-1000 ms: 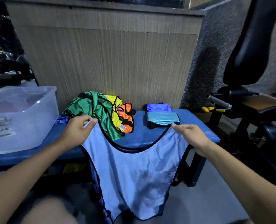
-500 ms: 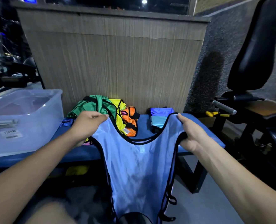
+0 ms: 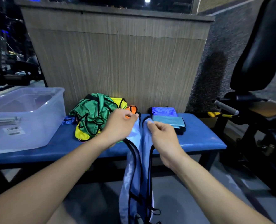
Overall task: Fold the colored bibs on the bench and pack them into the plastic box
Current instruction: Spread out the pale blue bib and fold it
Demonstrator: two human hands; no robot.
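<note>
Light blue bib (image 3: 138,167), black-edged, hangs lengthwise in front of the blue padded desk (image 3: 198,139), its two shoulder straps brought close together at desk height. Left hand (image 3: 119,126): its grip pinches the left strap top between thumb and curled fingers. Right hand (image 3: 164,135): its grip pinches the right strap top in the same manner. The two hands are near each other, not touching. The bib's lower end drops toward the floor and out of the frame.

On the desk behind the left hand: an unfolded heap of bibs (image 3: 93,117), green on top, yellow beneath, orange at its right edge, partly hidden by the left hand. Right of the hands: a folded stack (image 3: 168,118), a teal piece in front and a deeper blue one behind.

Plastic box (image 3: 28,120), clear, stands on the left end of the desk, well apart from the held bib. Its front carries a white label (image 3: 13,130); the printed digits are too blurred to read with certainty.

Behind the desk: a wood-grain panel (image 3: 117,62). At right: black exercise machine (image 3: 255,78), with a yellow-handled part beside the desk end.
</note>
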